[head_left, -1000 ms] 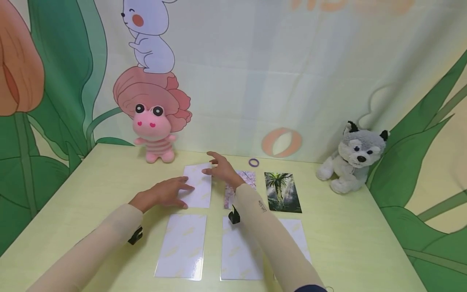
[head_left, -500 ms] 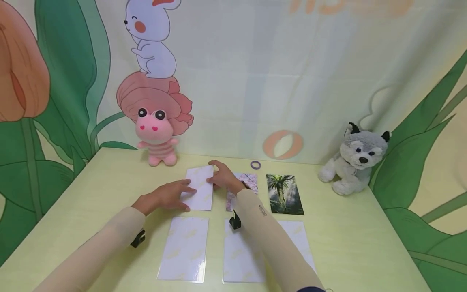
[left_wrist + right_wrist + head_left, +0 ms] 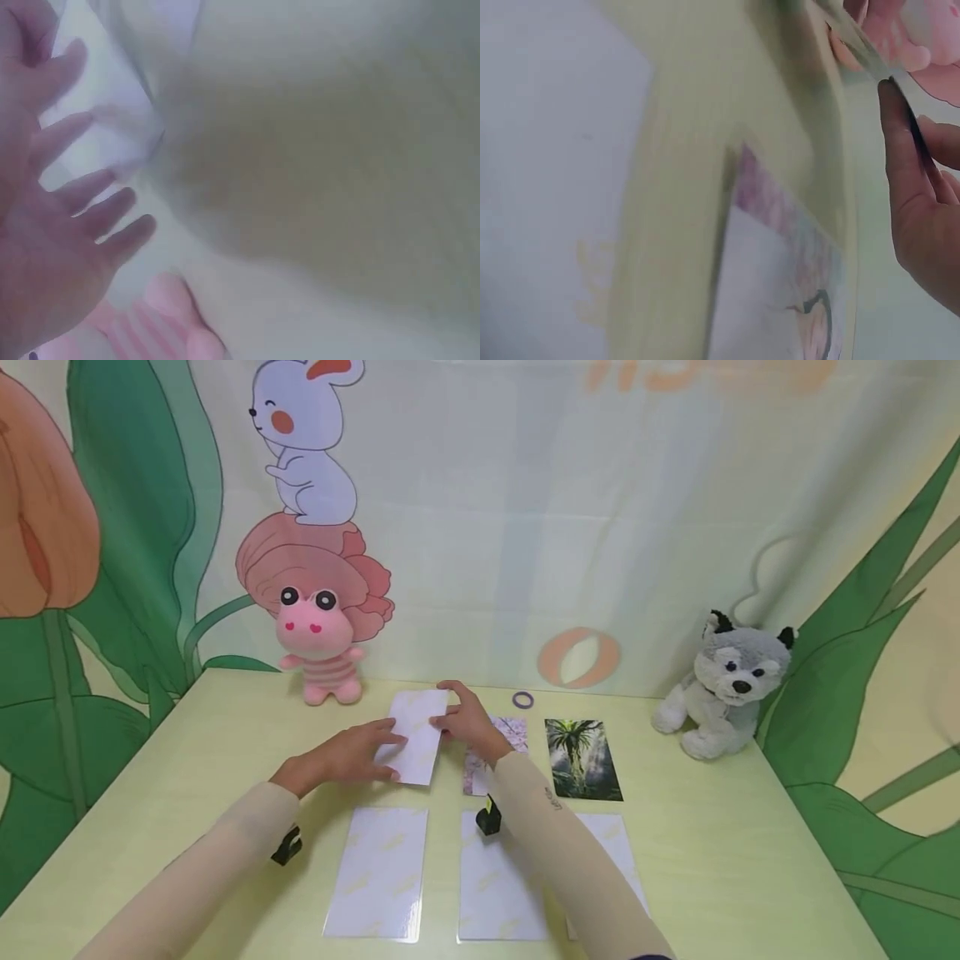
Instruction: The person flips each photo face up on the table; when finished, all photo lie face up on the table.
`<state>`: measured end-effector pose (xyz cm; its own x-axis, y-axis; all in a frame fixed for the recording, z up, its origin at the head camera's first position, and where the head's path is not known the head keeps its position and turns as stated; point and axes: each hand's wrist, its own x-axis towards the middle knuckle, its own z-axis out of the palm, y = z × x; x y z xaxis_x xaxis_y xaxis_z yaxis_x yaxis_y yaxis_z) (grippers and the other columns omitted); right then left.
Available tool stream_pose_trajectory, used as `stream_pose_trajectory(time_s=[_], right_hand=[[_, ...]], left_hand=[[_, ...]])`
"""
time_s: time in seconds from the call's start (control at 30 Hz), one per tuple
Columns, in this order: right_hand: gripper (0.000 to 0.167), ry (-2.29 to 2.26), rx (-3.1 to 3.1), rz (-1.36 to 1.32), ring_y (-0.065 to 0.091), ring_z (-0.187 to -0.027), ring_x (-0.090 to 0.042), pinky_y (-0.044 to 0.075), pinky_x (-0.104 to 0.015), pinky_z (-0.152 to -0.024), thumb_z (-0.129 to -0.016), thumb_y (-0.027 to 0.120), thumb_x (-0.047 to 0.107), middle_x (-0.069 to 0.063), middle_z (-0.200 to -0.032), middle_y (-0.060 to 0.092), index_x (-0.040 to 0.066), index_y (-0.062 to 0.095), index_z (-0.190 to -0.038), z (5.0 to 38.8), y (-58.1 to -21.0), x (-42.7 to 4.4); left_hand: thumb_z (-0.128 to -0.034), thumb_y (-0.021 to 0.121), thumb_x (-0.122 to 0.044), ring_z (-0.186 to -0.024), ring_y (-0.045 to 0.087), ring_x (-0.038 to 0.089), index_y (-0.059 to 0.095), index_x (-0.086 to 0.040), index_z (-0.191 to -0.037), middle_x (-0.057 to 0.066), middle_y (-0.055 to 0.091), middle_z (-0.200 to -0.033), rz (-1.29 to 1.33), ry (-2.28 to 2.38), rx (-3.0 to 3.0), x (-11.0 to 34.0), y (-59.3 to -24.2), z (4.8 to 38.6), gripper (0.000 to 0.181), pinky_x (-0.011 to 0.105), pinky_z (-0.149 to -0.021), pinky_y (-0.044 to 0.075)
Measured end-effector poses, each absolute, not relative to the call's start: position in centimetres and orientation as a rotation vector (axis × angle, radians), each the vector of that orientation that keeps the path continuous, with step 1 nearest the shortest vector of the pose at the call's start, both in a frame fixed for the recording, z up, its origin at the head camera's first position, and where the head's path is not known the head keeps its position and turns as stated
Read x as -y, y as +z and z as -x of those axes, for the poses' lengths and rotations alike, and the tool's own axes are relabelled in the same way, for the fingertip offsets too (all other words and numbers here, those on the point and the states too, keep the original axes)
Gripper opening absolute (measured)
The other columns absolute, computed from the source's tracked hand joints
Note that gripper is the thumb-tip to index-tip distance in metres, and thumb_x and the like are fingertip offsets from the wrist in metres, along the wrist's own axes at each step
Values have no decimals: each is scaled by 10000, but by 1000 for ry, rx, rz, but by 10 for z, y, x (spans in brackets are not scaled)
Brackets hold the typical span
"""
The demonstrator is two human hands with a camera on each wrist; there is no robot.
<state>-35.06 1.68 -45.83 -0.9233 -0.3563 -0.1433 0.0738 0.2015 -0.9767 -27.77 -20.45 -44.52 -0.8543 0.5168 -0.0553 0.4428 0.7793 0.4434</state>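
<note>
A white-backed card (image 3: 417,735) is raised off the table, upright and tilted, between my two hands. My right hand (image 3: 472,722) pinches its right edge between thumb and fingers, which the right wrist view shows from the side. My left hand (image 3: 341,758) reaches to the card's left edge with fingers spread and fairly straight; whether they touch it I cannot tell. A photo card with pink blossoms (image 3: 517,729) lies partly under my right forearm. Beside it lies a photo card of a green plant (image 3: 585,760).
Three white-backed cards lie in the near row: a left card (image 3: 378,872), a middle card (image 3: 495,893) and a right card (image 3: 611,852) partly covered by my sleeve. Behind are a pink plush toy (image 3: 321,647), a purple ring (image 3: 522,700) and a grey plush dog (image 3: 731,685).
My right hand has closed on the card's right edge. The card has come up off the table and slightly to the right, and my left hand has followed it.
</note>
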Motion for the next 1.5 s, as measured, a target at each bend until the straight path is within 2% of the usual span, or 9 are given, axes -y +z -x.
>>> stream_pose_trajectory(time_s=[0.17, 0.33, 0.53, 0.7, 0.87, 1.07, 1.2, 1.33, 1.5], right_hand=[[631, -1943, -2017, 164, 660, -687, -149, 598, -381, -745, -903, 653, -75, -36, -748, 632, 176, 438, -1441, 350, -448, -22], [605, -2078, -1892, 103, 705, -733, -173, 582, -273, -646, -914, 647, -61, -111, -929, 712, 152, 425, -1435, 349, -441, -24], [564, -2186, -1760, 97, 732, -767, -191, 603, -290, -716, -922, 621, -41, -142, -971, 706, 124, 404, -1415, 347, -435, -24], [499, -2247, -1705, 87, 730, -767, -185, 604, -301, -760, -931, 603, -30, -110, -921, 694, 130, 425, -1368, 344, -432, -23], [458, -2289, -1667, 85, 718, -752, -174, 601, -311, -784, -954, 610, 38, -83, -868, 676, 155, 430, -1359, 343, -432, -21], [424, -2332, -1633, 111, 716, -720, -181, 602, -312, -783, -983, 618, 162, -80, -815, 678, 160, 422, -1359, 342, -433, -19], [442, -2328, -1651, 119, 714, -707, -184, 605, -307, -756, -996, 615, 230, -85, -828, 694, 162, 411, -1383, 342, -435, -18], [454, -2312, -1680, 116, 704, -715, -187, 604, -299, -734, -998, 614, 277, -78, -840, 690, 171, 405, -1386, 342, -437, -17], [449, -2291, -1711, 112, 684, -699, -183, 600, -286, -702, -1000, 607, 308, -73, -834, 669, 175, 389, -1369, 341, -437, -16]], left_hand=[[-811, 809, -418, -1432, 377, 455, 556, -80, -1420, 273, 379, -1553, -841, 779, -2825, 199, -440, 276, 741, 590, -1140, 330], [-754, 854, -439, -1419, 405, 442, 462, -153, -1498, 259, 374, -1559, -884, 801, -2879, 189, -439, 274, 888, 593, -1112, 370], [-742, 886, -311, -1290, 538, 418, 403, -210, -1529, 220, 426, -1534, -934, 892, -2973, 175, -441, 271, 929, 575, -977, 480], [-813, 835, -224, -1121, 646, 355, 423, -225, -1512, 156, 510, -1476, -989, 934, -3084, 168, -444, 272, 812, 569, -852, 516], [-876, 736, -46, -886, 694, 265, 509, -196, -1456, 125, 609, -1358, -1137, 957, -3184, 164, -445, 275, 640, 376, -663, 556], [-888, 645, 83, -930, 699, 241, 502, -170, -1458, 103, 651, -1309, -1269, 1035, -3194, 160, -441, 277, 640, 322, -653, 522], [-897, 603, 106, -806, 628, 193, 519, -137, -1439, 113, 646, -1326, -1285, 1111, -3149, 160, -439, 278, 599, 280, -637, 472], [-892, 594, 119, -596, 415, 100, 540, -104, -1412, 138, 647, -1336, -1214, 1188, -3119, 160, -438, 277, 568, 244, -587, 383], [-900, 600, 100, -493, 291, 31, 536, -106, -1408, 164, 681, -1263, -1132, 1224, -3100, 160, -438, 278, 552, 223, -525, 319]])
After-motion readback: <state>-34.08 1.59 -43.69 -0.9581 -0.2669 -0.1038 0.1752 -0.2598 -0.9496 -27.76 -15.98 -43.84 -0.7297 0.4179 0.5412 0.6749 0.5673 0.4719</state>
